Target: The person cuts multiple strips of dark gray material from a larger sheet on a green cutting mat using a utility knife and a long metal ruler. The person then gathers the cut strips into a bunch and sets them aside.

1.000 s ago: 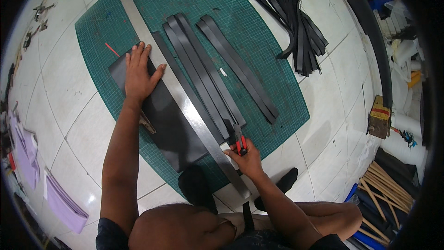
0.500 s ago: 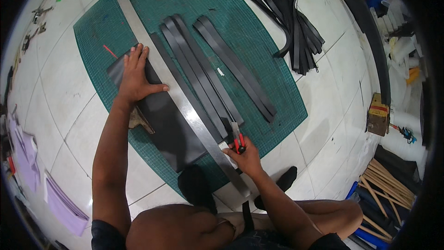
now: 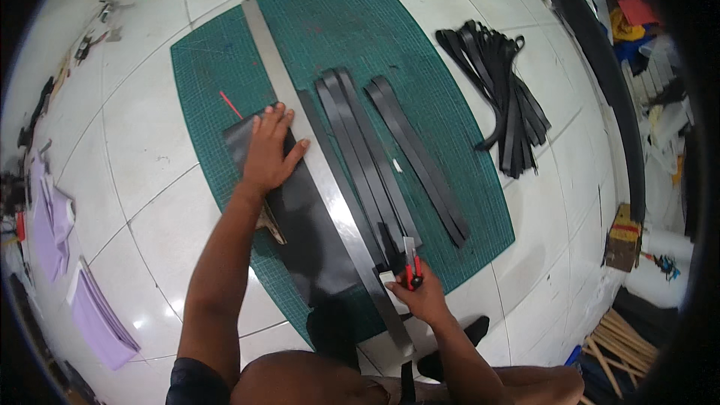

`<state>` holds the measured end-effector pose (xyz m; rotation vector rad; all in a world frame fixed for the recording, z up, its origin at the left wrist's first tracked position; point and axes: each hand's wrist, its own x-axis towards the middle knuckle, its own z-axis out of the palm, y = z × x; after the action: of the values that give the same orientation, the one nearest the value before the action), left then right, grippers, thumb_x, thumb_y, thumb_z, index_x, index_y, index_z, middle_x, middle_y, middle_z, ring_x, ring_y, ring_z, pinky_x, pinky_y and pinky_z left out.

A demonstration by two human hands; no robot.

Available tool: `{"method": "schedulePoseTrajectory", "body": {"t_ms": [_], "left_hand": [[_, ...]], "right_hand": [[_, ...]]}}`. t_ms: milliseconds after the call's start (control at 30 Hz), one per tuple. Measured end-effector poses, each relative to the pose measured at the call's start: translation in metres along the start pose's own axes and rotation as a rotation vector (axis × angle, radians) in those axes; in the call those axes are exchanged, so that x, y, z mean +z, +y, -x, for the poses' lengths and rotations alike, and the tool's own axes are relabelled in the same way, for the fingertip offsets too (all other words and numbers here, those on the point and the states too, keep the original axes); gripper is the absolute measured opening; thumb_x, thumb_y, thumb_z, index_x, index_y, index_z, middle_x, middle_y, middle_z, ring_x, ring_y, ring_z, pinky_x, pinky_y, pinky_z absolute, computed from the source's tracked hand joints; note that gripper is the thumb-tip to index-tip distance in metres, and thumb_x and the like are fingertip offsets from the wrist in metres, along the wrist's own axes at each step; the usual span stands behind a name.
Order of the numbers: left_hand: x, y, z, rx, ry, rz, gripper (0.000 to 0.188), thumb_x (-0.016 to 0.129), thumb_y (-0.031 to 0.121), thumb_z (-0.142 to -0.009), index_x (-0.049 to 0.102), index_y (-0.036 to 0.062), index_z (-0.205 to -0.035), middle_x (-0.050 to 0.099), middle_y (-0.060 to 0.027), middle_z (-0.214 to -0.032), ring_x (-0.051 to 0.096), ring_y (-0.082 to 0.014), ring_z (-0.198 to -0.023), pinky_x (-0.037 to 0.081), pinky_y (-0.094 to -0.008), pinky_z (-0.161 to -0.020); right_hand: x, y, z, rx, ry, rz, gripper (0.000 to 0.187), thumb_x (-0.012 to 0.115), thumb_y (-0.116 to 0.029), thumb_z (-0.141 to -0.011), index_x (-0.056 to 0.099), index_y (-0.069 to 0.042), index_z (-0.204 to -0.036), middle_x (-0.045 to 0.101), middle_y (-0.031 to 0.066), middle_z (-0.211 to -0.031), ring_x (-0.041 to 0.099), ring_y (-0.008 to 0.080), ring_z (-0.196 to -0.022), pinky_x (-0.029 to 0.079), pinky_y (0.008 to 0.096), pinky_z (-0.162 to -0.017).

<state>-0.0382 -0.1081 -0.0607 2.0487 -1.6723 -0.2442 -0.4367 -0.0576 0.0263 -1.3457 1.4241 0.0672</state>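
Note:
Fingers spread, my left hand [image 3: 271, 151] presses flat on a folded black leather-like sheet [image 3: 307, 236], its fingertips and thumb at the edge of a long metal ruler [image 3: 341, 214]. The ruler lies lengthwise over the sheet on a green cutting mat [image 3: 202, 82]. Near the ruler's close end, my right hand [image 3: 426, 298] is closed round a red utility knife [image 3: 414, 270] with its blade pointing away from me. The same hand's thumb is at a small white block [image 3: 387, 277] beside the ruler; whether it grips the block I cannot tell.
Black strips [image 3: 356, 135] and another folded strip [image 3: 416, 161] lie right of the ruler. A bundle of black straps [image 3: 506, 97] rests on the tiled floor [image 3: 150, 202]. Lilac cloth [image 3: 105, 322] lies at left. Wooden sticks [image 3: 619, 352] are at lower right.
The whole view has shifted, so the mat and hands sit further right and lower. My left hand stays on the sheet; my right still holds the knife by the ruler's near end.

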Motion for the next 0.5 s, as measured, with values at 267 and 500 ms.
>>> {"method": "schedulePoseTrajectory", "body": {"t_ms": [267, 500], "left_hand": [[0.010, 0.000, 0.009, -0.031, 0.182, -0.096, 0.046, 0.059, 0.020, -0.096, 0.053, 0.0049, -0.139, 0.047, -0.0176, -0.146, 0.040, -0.0370, -0.141, 0.027, -0.0540, -0.119], [0.009, 0.005, 0.004, -0.061, 0.180, -0.007, 0.047, 0.064, 0.014, -0.091, 0.054, 0.0046, -0.136, 0.048, -0.0183, -0.143, 0.041, -0.0396, -0.140, 0.028, -0.0562, -0.118]], "right_hand": [[0.023, -0.138, -0.124, -0.439, 0.176, -0.028, 0.048, 0.086, -0.020, -0.078, 0.059, -0.001, -0.112, 0.071, 0.0081, -0.092, 0.068, 0.0209, -0.086, 0.053, 0.0360, -0.081], [0.068, -0.241, -0.243, -0.545, 0.315, 0.156, 0.043, 0.086, -0.025, -0.075, 0.056, -0.004, -0.097, 0.071, 0.0161, -0.086, 0.070, 0.0371, -0.085, 0.052, 0.0461, -0.076]]}}
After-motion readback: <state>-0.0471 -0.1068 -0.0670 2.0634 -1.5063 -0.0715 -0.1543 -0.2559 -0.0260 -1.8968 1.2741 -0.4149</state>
